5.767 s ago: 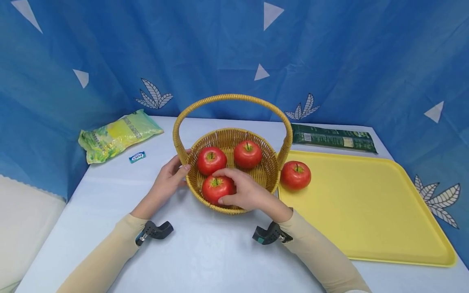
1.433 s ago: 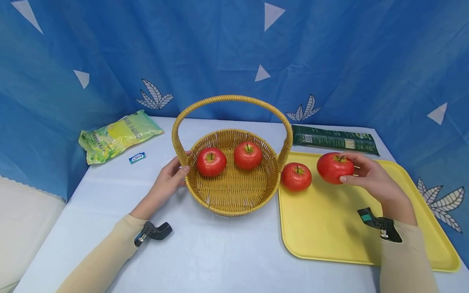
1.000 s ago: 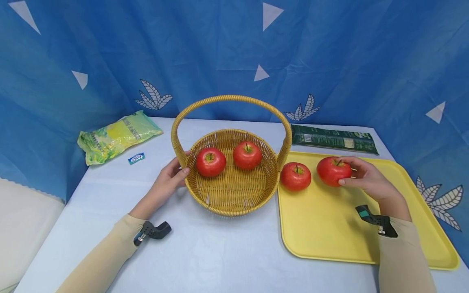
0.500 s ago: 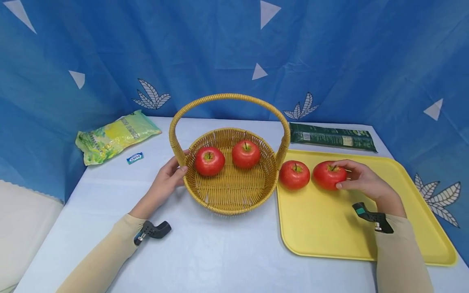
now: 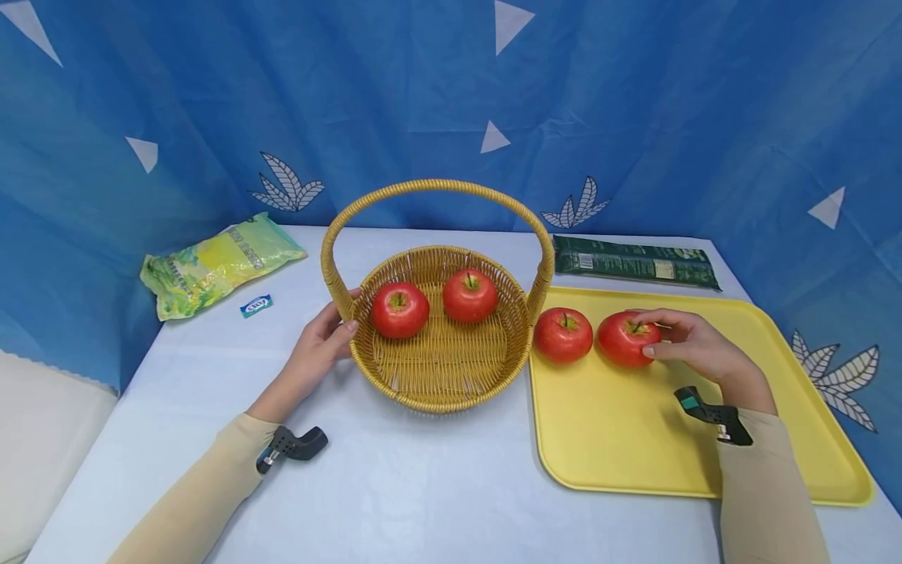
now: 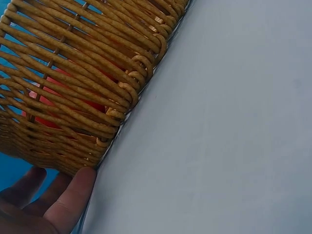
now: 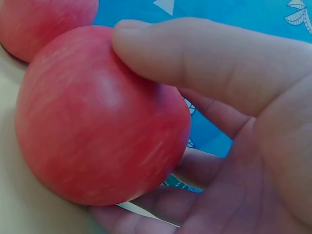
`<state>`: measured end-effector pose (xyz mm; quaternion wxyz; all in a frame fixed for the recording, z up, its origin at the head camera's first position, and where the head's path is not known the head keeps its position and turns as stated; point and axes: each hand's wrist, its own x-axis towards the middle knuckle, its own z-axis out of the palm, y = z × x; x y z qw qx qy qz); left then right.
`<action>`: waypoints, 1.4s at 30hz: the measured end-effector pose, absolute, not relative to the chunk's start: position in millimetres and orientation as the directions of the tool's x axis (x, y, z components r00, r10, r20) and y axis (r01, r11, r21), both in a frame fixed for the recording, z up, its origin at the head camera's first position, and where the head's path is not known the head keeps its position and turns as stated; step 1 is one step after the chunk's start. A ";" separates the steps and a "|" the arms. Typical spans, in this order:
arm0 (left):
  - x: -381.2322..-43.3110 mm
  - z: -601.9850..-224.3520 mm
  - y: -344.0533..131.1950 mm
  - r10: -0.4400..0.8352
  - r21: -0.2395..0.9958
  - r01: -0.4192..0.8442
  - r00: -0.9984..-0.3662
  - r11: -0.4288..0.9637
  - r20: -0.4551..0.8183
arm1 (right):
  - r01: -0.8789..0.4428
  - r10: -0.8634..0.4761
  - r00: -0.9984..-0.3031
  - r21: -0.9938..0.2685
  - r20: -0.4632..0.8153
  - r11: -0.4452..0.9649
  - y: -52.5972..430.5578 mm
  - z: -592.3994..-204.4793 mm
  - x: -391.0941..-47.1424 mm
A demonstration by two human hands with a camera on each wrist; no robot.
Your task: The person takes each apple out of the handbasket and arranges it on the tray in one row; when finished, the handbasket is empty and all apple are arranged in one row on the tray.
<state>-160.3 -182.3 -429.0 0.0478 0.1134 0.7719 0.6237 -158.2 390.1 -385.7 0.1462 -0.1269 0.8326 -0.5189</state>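
Observation:
A wicker basket [image 5: 437,399] with a tall arched handle stands mid-table, two red apples [image 5: 400,311] inside at its back half. My left hand [image 5: 320,345] holds its left side, thumb at the rim by the handle's foot and fingers behind; the left wrist view has the fingertips [image 6: 78,190] against the weave. On the yellow tray [image 5: 634,439], my right hand [image 5: 694,345] grips an apple [image 5: 623,341] from the right. In the right wrist view the thumb presses the near side of this apple [image 7: 97,122], fingers curled round beneath. Another apple [image 5: 564,335] sits just left of it.
A dark green packet [image 5: 634,261] lies behind the tray. At the back left are a green-yellow bag [image 5: 225,266] and a small blue-white wrapped piece [image 5: 256,305]. A blue curtain [image 5: 423,94] rises behind the white table [image 5: 395,486].
My right hand has taken the front apple out of the basket, carried it right and lowered it to the tray beside the other apple. My left hand has stayed at the basket.

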 end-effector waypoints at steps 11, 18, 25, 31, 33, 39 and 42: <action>-159.2 -430.0 -183.2 0.237 0.975 0.108 -0.970 0.192 0.061 | -0.080 -0.384 -0.919 -0.907 -0.094 0.414 389.3 -386.7 -156.9; -159.7 -430.7 -183.1 0.233 0.973 0.114 -0.970 0.203 0.065 | -0.096 -0.396 -0.913 -0.898 -0.092 0.429 384.7 -384.5 -157.4; -160.5 -431.3 -183.3 0.238 0.976 0.094 -0.970 0.199 0.045 | -0.167 -0.455 -0.890 -0.900 -0.039 0.403 386.3 -385.4 -159.6; -161.2 -431.9 -183.3 0.240 0.975 0.103 -0.969 0.197 0.054 | -0.214 -0.488 -0.873 -0.902 0.004 0.375 387.5 -386.3 -160.5; -161.2 -431.5 -183.2 0.239 0.976 0.104 -0.970 0.194 0.055 | -0.215 -0.482 -0.876 -0.900 0.006 0.379 387.3 -385.7 -160.2; -160.9 -430.3 -182.9 0.241 0.978 0.098 -0.969 0.184 0.052 | -0.218 -0.470 -0.883 -0.893 0.008 0.394 388.6 -384.7 -159.8; -160.4 -429.9 -182.6 0.243 0.977 0.102 -0.969 0.186 0.055 | -0.211 -0.454 -0.891 -0.884 -0.001 0.416 388.3 -382.5 -158.3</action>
